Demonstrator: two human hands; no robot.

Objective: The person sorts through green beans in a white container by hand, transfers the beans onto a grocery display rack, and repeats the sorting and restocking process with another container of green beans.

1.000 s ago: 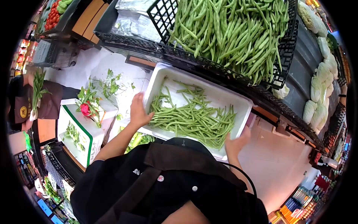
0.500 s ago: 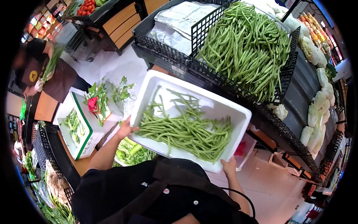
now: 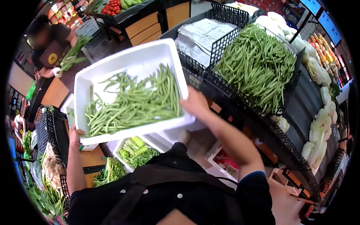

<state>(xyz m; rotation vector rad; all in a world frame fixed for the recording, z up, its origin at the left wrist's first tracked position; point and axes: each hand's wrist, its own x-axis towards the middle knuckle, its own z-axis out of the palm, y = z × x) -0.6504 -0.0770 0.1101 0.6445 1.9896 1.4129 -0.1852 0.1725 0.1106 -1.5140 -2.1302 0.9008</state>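
Out front, the white tub (image 3: 120,63) of green beans (image 3: 131,105) hangs near the black crate (image 3: 224,47), left hand (image 3: 75,135) clasping its near-left corner, right hand (image 3: 195,102) its right wall; uneven lifting could spill beans over the rim.

1. The bin (image 3: 122,56) is coloured plain white.
2. Fresh green is shown by the beans inside (image 3: 131,107).
3. The crate divider (image 3: 225,45) is coloured black and patterned with an open square grid.
4. The black shirt (image 3: 93,206) is edged in blue at one sleeve.
5. The co-worker's brown apron (image 3: 67,75) is marked with a round yellow emblem (image 3: 53,58).
6. The cabbages (image 3: 318,129) are tinted pale green and white.
7. Bright red is seen on the tomatoes (image 3: 111,7).
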